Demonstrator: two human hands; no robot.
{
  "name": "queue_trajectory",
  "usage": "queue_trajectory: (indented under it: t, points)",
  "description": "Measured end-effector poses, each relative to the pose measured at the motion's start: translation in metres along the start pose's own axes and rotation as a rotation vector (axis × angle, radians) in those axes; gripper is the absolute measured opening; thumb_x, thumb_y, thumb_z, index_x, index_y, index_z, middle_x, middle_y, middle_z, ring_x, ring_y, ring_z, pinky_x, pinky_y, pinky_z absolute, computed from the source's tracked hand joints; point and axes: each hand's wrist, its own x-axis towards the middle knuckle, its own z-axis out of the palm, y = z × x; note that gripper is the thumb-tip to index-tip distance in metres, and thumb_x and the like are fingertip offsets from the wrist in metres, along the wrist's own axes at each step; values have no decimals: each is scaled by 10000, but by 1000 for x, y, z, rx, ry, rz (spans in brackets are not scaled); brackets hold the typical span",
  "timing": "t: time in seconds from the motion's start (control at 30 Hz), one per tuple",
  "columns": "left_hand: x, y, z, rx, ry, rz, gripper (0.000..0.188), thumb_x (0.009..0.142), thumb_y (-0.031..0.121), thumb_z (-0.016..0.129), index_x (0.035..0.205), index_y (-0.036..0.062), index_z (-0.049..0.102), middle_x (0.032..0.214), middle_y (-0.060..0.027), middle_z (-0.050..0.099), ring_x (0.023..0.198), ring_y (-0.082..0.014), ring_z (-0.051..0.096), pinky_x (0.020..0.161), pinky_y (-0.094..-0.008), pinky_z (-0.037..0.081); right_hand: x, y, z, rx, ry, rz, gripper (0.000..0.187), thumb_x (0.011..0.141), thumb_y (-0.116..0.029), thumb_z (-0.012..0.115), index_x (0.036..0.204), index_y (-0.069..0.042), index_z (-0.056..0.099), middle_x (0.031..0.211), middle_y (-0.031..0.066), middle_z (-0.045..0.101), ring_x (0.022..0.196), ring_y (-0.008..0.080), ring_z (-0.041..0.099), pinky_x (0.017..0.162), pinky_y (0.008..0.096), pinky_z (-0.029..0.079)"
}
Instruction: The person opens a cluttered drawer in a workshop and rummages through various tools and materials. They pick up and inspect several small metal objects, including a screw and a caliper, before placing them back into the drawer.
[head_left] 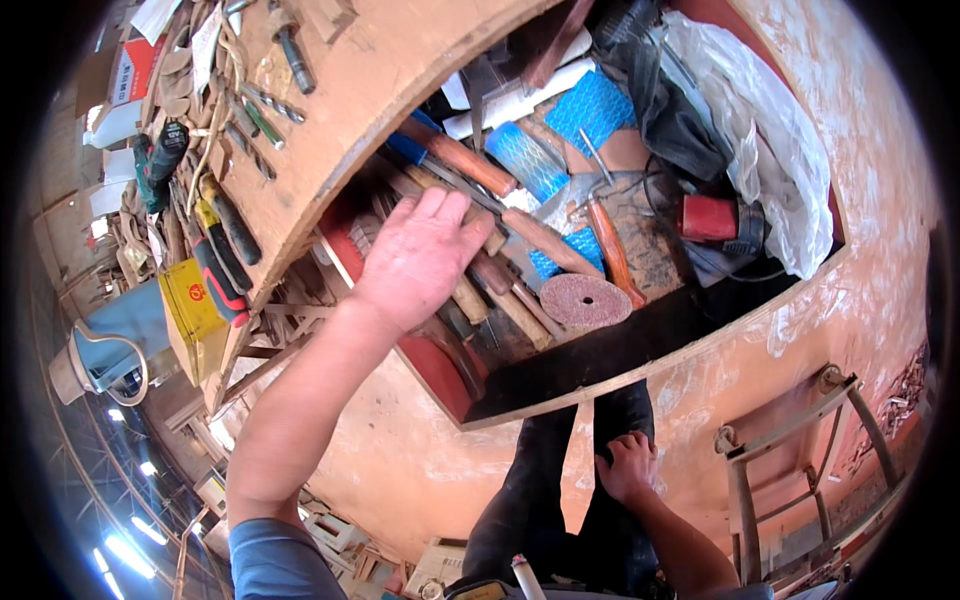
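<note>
My left hand (422, 255) reaches into an open drawer (600, 378), with its fingers curled down among wooden-handled tools. Its fingertips are hidden, so what they grip cannot be made out. Beside the thumb lies a light wooden handle (548, 240). A reddish-brown handle (470, 163) with a blue part lies beyond the fingers. To the right are a round abrasive disc (575, 303) with a centre hole, another polished wooden handle (614, 250) and blue mesh-wrapped pieces (590, 108). My right hand (630, 465) rests on my dark-trousered leg, fingers stretched out and holding nothing.
A clear plastic bag (765, 140) and a red-and-black object (710, 218) fill the drawer's right side. The worktop (370, 60) overhangs its left, carrying drill bits (262, 120), pliers (222, 250) and a green cordless drill (160, 165). A wooden frame with wheels (800, 430) stands lower right.
</note>
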Motion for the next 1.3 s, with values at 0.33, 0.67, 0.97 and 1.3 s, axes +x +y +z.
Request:
queue_trajectory:
  t: [0.33, 0.67, 0.97, 1.3]
  points:
    - [8, -4, 0, 79, -78, 71, 320, 900, 151, 554, 1198, 69, 638, 1129, -78, 582, 1197, -241, 535, 1175, -448, 341, -2, 6, 7, -11, 51, -16, 336, 806, -341, 757, 1032, -93, 739, 1220, 82, 677, 1309, 307, 497, 1095, 503, 354]
    - [-19, 9, 3, 121, 35, 116, 316, 892, 163, 563, 1155, 22, 667, 1129, -144, 651, 1192, -297, 576, 1145, -455, 399, -2, 6, 4, 17, 115, -67, 324, 793, -337, 765, 1006, -95, 738, 1171, 76, 684, 1259, 315, 526, 1054, 495, 390]
    - [-25, 13, -31, 65, -167, 40, 369, 849, 140, 619, 1180, -22, 652, 1318, -220, 597, 1269, -392, 534, 1123, -488, 418, -5, 8, 7, 46, 112, -61, 313, 801, -339, 760, 996, -95, 734, 1160, 72, 683, 1255, 303, 527, 1061, 480, 390]
    - [-9, -18, 0, -103, 112, -258, 319, 816, 62, 656, 1127, -9, 663, 1182, -176, 658, 1037, -358, 663, 868, -425, 573, -3, 10, 2, 69, 125, -76, 309, 804, -328, 769, 1007, -96, 737, 1164, 71, 683, 1250, 292, 534, 1058, 480, 386]
